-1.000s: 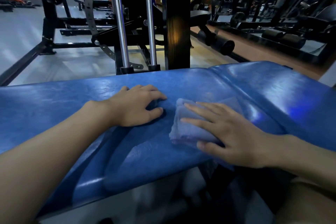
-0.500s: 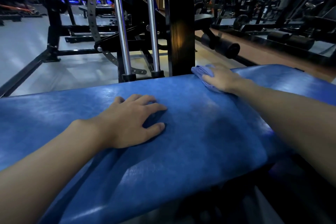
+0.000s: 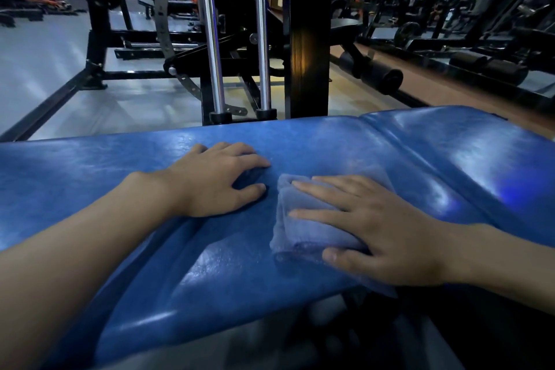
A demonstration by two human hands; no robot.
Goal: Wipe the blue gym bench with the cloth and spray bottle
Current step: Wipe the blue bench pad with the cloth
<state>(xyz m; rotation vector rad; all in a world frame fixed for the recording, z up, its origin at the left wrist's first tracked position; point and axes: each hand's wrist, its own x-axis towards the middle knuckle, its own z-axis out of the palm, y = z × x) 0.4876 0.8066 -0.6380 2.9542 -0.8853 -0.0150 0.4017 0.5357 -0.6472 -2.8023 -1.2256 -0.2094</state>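
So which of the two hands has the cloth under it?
The right hand: it presses flat on the folded cloth. The left hand rests bare on the blue bench.

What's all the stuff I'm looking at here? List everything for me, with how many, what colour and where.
bench: one, glossy blue padding with a seam on the right, stretching across the foreground.
cloth: one, folded, pale blue-grey, on the bench near its front edge, under the right hand.
chrome rods: two, silver, upright just behind the bench.
black post: one, upright, right of the rods.
roller pads: black, on the floor machines at back right; the exact count is hard to tell.
floor: grey at left, brownish at right.
spray bottle: none visible.
left hand: one, palm down, flat on the bench, left of the cloth.
right hand: one, fingers spread, pressing on the cloth.
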